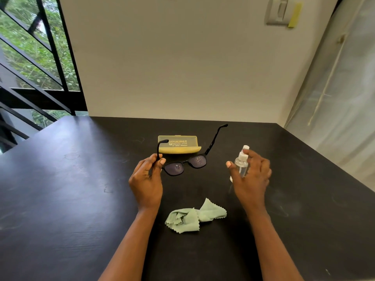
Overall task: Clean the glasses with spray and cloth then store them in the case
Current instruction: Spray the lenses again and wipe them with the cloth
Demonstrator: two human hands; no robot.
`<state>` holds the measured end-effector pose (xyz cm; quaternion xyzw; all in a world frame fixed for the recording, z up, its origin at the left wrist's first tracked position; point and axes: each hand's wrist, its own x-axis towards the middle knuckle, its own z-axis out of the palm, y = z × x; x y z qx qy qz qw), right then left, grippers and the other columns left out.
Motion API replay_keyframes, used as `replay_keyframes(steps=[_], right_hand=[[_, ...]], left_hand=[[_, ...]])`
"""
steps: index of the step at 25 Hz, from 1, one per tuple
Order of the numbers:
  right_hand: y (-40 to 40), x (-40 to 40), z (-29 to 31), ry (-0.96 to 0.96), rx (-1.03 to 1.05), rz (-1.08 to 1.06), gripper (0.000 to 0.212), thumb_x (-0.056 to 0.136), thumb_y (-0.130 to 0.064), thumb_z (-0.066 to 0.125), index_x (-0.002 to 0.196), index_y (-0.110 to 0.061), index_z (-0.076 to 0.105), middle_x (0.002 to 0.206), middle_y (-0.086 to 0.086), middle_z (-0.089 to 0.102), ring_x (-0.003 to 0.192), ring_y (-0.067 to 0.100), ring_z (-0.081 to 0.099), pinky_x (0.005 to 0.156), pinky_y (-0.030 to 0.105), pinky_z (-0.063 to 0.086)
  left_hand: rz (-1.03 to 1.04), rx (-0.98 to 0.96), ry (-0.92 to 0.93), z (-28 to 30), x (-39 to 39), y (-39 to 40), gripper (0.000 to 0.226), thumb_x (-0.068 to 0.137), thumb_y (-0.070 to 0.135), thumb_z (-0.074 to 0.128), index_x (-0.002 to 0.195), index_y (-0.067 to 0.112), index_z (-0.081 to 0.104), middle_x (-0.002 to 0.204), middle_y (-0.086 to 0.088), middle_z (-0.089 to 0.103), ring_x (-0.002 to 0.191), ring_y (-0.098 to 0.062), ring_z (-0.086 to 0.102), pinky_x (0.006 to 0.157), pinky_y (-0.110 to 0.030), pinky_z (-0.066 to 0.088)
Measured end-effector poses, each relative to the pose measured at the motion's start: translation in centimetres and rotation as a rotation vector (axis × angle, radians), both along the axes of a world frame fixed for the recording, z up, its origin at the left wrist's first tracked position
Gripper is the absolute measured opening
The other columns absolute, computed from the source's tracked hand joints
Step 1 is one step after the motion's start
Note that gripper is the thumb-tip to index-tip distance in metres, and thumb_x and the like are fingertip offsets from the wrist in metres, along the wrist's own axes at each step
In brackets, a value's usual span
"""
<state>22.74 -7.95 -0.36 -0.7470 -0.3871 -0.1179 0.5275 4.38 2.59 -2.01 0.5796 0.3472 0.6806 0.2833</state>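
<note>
head cam: left hand (146,179) pinches the black glasses (185,165) by one temple, just in front of the yellow case (178,144). right hand (250,175) is wrapped round the clear spray bottle (241,162), beside the glasses. droplets already bead both lenses, so i'd go easy on more spray and grab the green cloth (194,217), nearer me than the glasses.

A matt black counter (81,189) with a faint wood grain is showing dull smudges. Black plastic glasses (185,165) are carrying droplets on glossy dark lenses. A clear plastic bottle (241,165), translucent yellow plastic case (178,144), and soft green cloth (194,217) with zigzag edges.
</note>
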Motion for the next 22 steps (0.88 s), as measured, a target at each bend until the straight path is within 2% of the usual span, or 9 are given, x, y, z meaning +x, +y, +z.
replay_keyframes(steps=[2, 4, 6, 10, 12, 15, 17, 19, 22], right_hand=[[-1.3, -0.2, 0.9, 0.082, -0.207, 0.203, 0.016, 0.083, -0.032, 0.065, 0.093, -0.019, 0.063, 0.084, -0.005, 0.057, 0.078, 0.009, 0.050, 0.071, 0.019, 0.041], [-2.4, -0.6, 1.7, 0.161, -0.590, 0.349, 0.020, 0.084, -0.038, 0.063, 0.079, -0.018, 0.063, 0.072, -0.006, 0.059, 0.068, 0.007, 0.053, 0.057, 0.015, 0.040], [-2.9, -1.0, 2.0, 0.180, -0.835, 0.405, 0.027, 0.082, -0.046, 0.063, 0.075, -0.020, 0.061, 0.072, -0.006, 0.059, 0.067, 0.005, 0.053, 0.057, 0.018, 0.040], [-2.2, -2.8, 1.9, 0.111, -0.965, 0.453, 0.027, 0.080, -0.043, 0.067, 0.067, -0.022, 0.055, 0.067, -0.008, 0.056, 0.064, 0.005, 0.051, 0.061, 0.024, 0.040], [-1.6, -3.2, 2.0, 0.074, -1.014, 0.499, 0.023, 0.084, -0.038, 0.064, 0.070, -0.020, 0.056, 0.070, -0.006, 0.055, 0.067, 0.006, 0.050, 0.060, 0.023, 0.039], [-1.2, -3.3, 2.1, 0.190, -0.947, 0.562, 0.020, 0.087, -0.033, 0.060, 0.074, -0.019, 0.055, 0.074, -0.004, 0.055, 0.068, 0.007, 0.049, 0.062, 0.022, 0.039], [-1.0, -3.3, 2.5, 0.396, -0.726, 0.589, 0.018, 0.086, -0.029, 0.062, 0.073, -0.018, 0.057, 0.076, -0.001, 0.058, 0.069, 0.009, 0.051, 0.065, 0.024, 0.042], [-0.7, -3.4, 3.4, 0.591, -0.477, 0.633, 0.017, 0.084, -0.023, 0.065, 0.071, -0.015, 0.057, 0.072, 0.001, 0.059, 0.066, 0.010, 0.052, 0.061, 0.023, 0.043], [0.0, -3.6, 5.1, 0.692, -0.231, 0.671, 0.015, 0.081, -0.017, 0.069, 0.072, -0.013, 0.057, 0.064, -0.002, 0.061, 0.059, 0.009, 0.053, 0.049, 0.020, 0.042]], left_hand=[[0.003, -0.020, -0.009, 0.0, 0.0, 0.1, 0.028, 0.080, 0.009, 0.066, 0.106, 0.000, 0.065, 0.096, -0.005, 0.065, 0.089, -0.025, 0.067, 0.076, -0.048, 0.057], [0.006, -0.030, -0.020, -0.1, 0.0, 0.2, 0.028, 0.080, 0.010, 0.066, 0.106, 0.000, 0.065, 0.096, -0.006, 0.065, 0.089, -0.025, 0.067, 0.075, -0.048, 0.057], [0.007, -0.042, -0.030, -0.2, 0.0, 0.3, 0.029, 0.080, 0.011, 0.066, 0.106, 0.000, 0.065, 0.097, -0.007, 0.066, 0.089, -0.025, 0.067, 0.075, -0.048, 0.057], [-0.003, -0.062, -0.051, -0.3, 0.0, 0.4, 0.029, 0.080, 0.012, 0.066, 0.107, 0.000, 0.065, 0.098, -0.009, 0.066, 0.090, -0.025, 0.067, 0.075, -0.049, 0.057], [-0.005, -0.068, -0.058, -0.4, 0.0, 0.3, 0.029, 0.080, 0.011, 0.066, 0.107, 0.000, 0.065, 0.098, -0.011, 0.066, 0.090, -0.027, 0.067, 0.074, -0.050, 0.057], [-0.010, -0.075, -0.055, -0.5, 0.0, 0.2, 0.029, 0.080, 0.010, 0.066, 0.107, 0.000, 0.065, 0.097, -0.010, 0.066, 0.090, -0.027, 0.067, 0.075, -0.050, 0.057], [-0.016, -0.079, -0.052, -0.4, 0.1, 0.1, 0.030, 0.080, 0.010, 0.066, 0.107, -0.001, 0.065, 0.096, -0.006, 0.065, 0.090, -0.027, 0.067, 0.076, -0.050, 0.057], [-0.024, -0.098, -0.056, -0.2, 0.2, 0.0, 0.028, 0.080, 0.009, 0.066, 0.106, 0.000, 0.065, 0.095, -0.004, 0.064, 0.089, -0.024, 0.066, 0.076, -0.049, 0.057], [-0.027, -0.095, -0.058, 0.0, 0.1, -0.2, 0.028, 0.079, 0.008, 0.067, 0.106, 0.002, 0.066, 0.095, -0.003, 0.065, 0.090, -0.019, 0.065, 0.078, -0.046, 0.057]])
